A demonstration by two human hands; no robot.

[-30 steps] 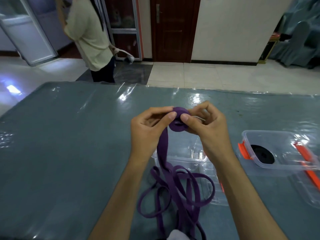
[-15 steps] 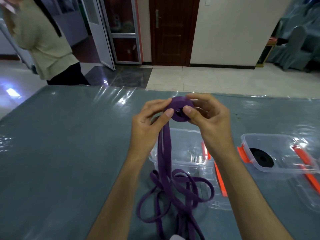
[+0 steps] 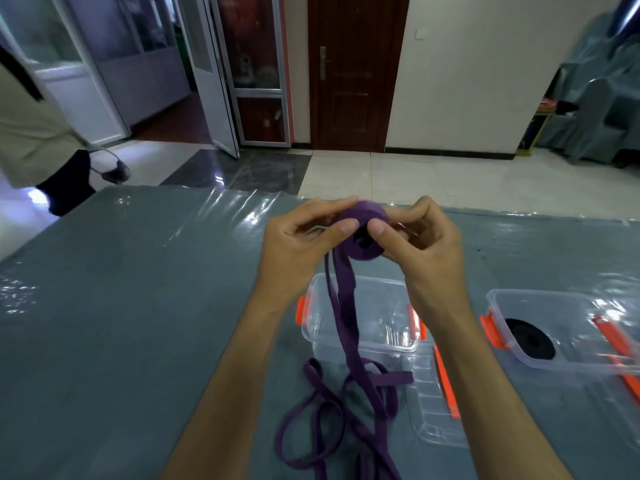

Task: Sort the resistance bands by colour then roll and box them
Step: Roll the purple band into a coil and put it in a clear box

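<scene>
Now both hands pinch flat purple band, tightly coiled.

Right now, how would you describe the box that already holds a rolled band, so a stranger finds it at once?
On the grey-green table stand two clear plastic boxes with orange clips. Take the box on the right, beyond the right forearm. Only it holds a rolled black band; the middle box holds no roll.

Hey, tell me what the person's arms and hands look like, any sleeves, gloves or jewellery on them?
Both forearms are bare right to the bottom of the picture, so no sleeves show. The left hand and right hand wear no gloves. No watch, bracelet or ring is visible. The nails on the fingers are short and unpainted.
</scene>
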